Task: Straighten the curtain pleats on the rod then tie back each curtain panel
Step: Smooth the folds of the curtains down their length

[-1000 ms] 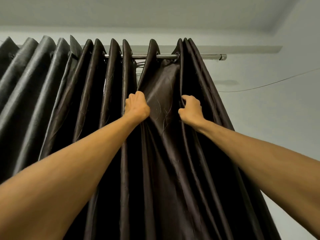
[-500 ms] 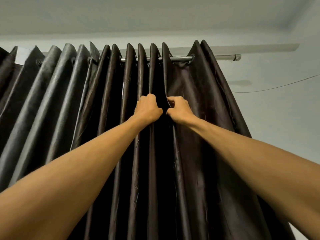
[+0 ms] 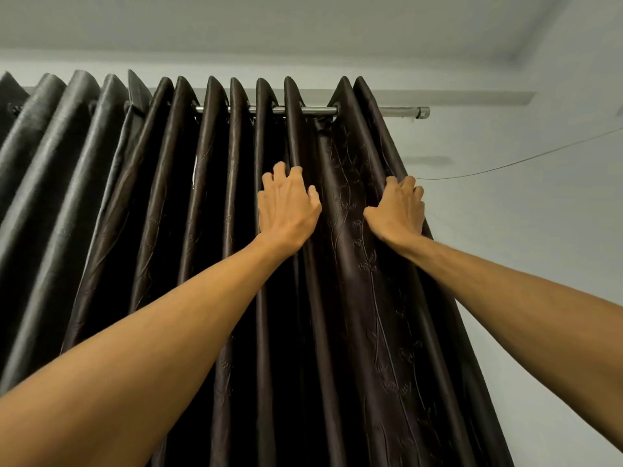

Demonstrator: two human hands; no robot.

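The left hand (image 3: 288, 210) rests on the curtain (image 3: 209, 230), fingers spread and lightly bent, gripping nothing. The right hand (image 3: 397, 210) curls its fingers round the outermost fold. Between them one wide pleat hangs from the rod (image 3: 320, 111). A hard sideways tug could bunch the neat folds left of the fingers.

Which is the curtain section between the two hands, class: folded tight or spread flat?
Spread. Between the left hand and right hand, the curtain section shows a broad patterned face; pleats beside it stand narrow.
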